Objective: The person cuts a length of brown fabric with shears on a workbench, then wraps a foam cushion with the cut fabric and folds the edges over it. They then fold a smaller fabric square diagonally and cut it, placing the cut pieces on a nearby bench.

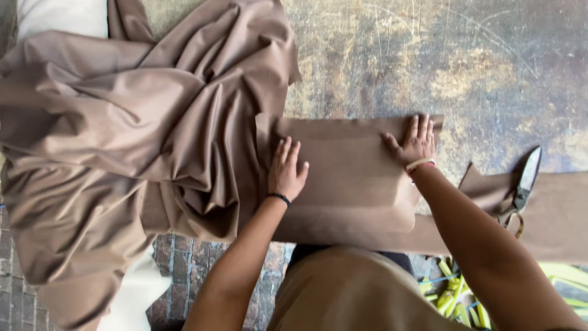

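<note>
A flat, folded piece of brown fabric (349, 178) lies on a worn, scratched table (429, 61). My left hand (286, 170) presses flat on its left part, fingers spread. My right hand (416, 141) rests flat near its upper right corner, fingers apart. Neither hand grips anything. A black band is on my left wrist and a pale and red band on my right.
A large bunched heap of the same brown cloth (122, 141) covers the table's left side and hangs over the edge. Scissors (522, 184) lie on another brown strip (551, 214) at right. Yellow-green straps (459, 300) and a brick floor (184, 263) show below.
</note>
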